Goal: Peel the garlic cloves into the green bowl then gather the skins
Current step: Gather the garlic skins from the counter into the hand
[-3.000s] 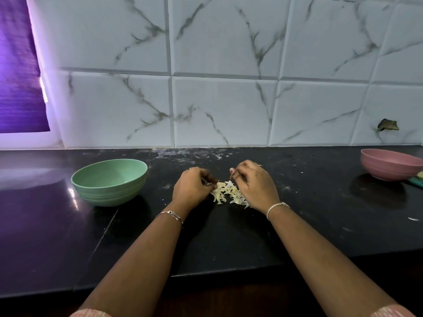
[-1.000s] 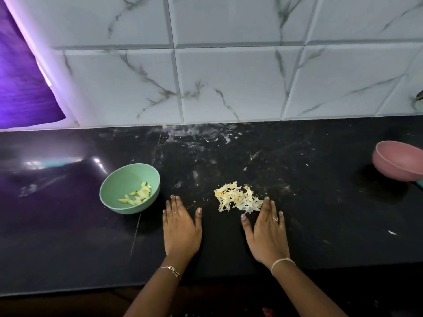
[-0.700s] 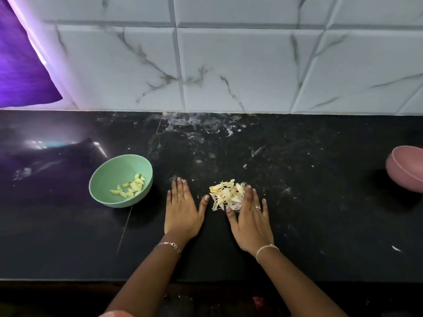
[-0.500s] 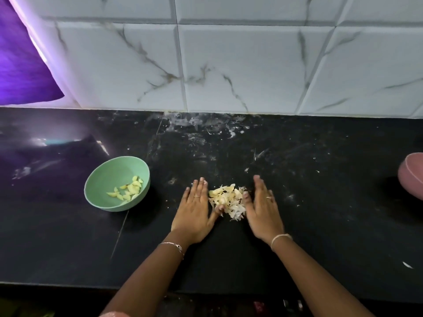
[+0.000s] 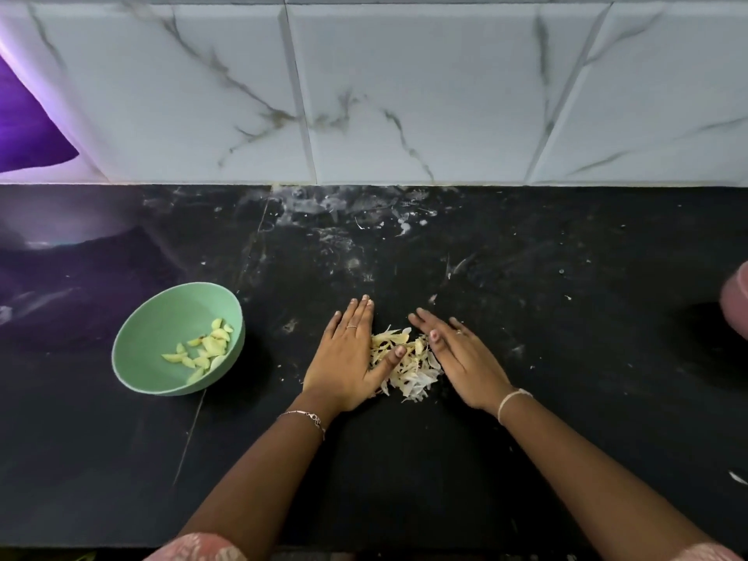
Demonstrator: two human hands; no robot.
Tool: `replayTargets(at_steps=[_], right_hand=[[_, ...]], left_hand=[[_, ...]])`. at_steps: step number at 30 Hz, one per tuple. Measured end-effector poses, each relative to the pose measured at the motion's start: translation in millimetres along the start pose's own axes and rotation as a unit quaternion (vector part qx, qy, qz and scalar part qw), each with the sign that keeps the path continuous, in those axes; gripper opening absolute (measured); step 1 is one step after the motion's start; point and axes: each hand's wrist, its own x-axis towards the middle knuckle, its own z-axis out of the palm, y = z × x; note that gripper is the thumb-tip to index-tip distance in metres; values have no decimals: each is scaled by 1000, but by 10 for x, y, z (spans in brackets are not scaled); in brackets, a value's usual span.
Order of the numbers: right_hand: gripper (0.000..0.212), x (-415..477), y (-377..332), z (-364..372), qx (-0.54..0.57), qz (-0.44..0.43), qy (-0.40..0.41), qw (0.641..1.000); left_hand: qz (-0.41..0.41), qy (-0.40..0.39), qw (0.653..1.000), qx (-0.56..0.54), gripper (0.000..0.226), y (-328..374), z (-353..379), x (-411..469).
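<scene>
Left hand point(image 5: 344, 358) and right hand point(image 5: 457, 354) flat, fingers point(image 5: 358, 317) straight, flanking the skins point(image 5: 404, 366); I'd keep edges on the desk point(image 5: 526, 439) and sweep inward slowly.

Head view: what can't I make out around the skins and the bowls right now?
Head view only:
pink bowl: cut off by the right edge, contents unseen.
skins: pile's sides covered by the left hand and right hand; whether a clove remains inside cannot be told.
white scrap near the right edge: too small to identify.
cloves in the green bowl: overlapping, count unclear.
</scene>
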Motion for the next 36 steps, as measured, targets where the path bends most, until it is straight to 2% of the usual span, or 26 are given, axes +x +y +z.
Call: replayTargets(at_steps=[2, 4, 6, 9, 12, 15, 17, 18, 20, 21, 22, 24, 26, 28, 32, 34, 36], right_hand=[[53, -63, -10, 24, 153, 43, 38, 987], [62, -87, 9, 34, 218, 90, 105, 966], [60, -36, 24, 9, 194, 117, 149, 963], [52, 128, -8, -101, 77, 138, 131, 979], [45, 220, -32, -148, 12, 94, 110, 989], [36, 124, -6, -88, 22, 44, 85, 995], [35, 56, 9, -48, 92, 56, 67, 992], [39, 22, -10, -62, 169, 73, 67, 981], [47, -43, -43, -96, 324, 112, 95, 935], [49, -101, -64, -102, 359, 125, 125, 917], [52, -179, -99, -88, 349, 134, 159, 914], [58, -389, -119, 26, 233, 160, 197, 939], [74, -600, -178, 206, 23, 179, 164, 970], [85, -710, -285, 361, -123, 169, 109, 972], [107, -612, -510, 542, -171, 129, 76, 974], [118, -493, -550, 569, -146, 113, 73, 980], [126, -382, -571, 558, -125, 98, 77, 984]], left_hand=[[4, 8, 1000, -11, 103, 0, 2, 9], [13, 13, 1000, -24, 100, -8, -8, 13], [18, 19, 999, -33, 97, -14, -13, 14], [19, 25, 999, -41, 96, -7, -21, 23], [20, 31, 998, -48, 96, -22, -10, 24], [22, 39, 997, -64, 93, -38, 3, 11], [23, 42, 996, -77, 93, -47, 7, -4], [24, 45, 995, -86, 92, -46, 2, -21], [24, 55, 992, -115, 90, -49, -12, -68], [20, 60, 989, -136, 89, -52, -19, -100], [15, 63, 986, -156, 87, -56, -28, -141], [8, 65, 983, -174, 82, -67, -24, -242], [10, 70, 982, -173, 73, -91, 2, -326], [8, 87, 978, -189, 59, -115, 31, -367], [-45, 200, 939, -277, 20, -123, 3, -377], [-76, 262, 910, -313, 15, -132, -28, -373], [-103, 289, 885, -351, 18, -140, -43, -374]])
